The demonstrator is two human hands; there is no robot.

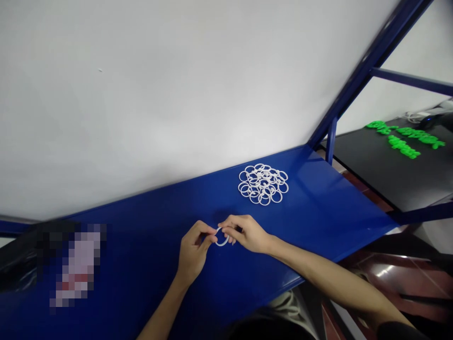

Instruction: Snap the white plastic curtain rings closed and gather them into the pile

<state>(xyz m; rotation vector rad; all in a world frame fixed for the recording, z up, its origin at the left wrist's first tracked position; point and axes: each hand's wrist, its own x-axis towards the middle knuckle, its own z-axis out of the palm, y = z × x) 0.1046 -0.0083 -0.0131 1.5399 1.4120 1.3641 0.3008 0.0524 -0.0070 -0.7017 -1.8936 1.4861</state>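
A thin white ring (222,244) is held above the blue table between my two hands. My left hand (194,250) pinches its left side between thumb and index finger. On its right side, the fingers of my right hand (246,232) are closed, covering part of the ring. Beyond my right hand, a pile of similar white rings (264,203) lies on the table, many overlapping, with small knobs showing among them.
The blue table (159,208) runs along a white wall (170,94). A blue metal frame (350,80) rises at its right end. Past it, a black table (375,165) bears bright green pieces (403,146). Black plastic (17,259) and a blurred-out item (79,264) lie at left.
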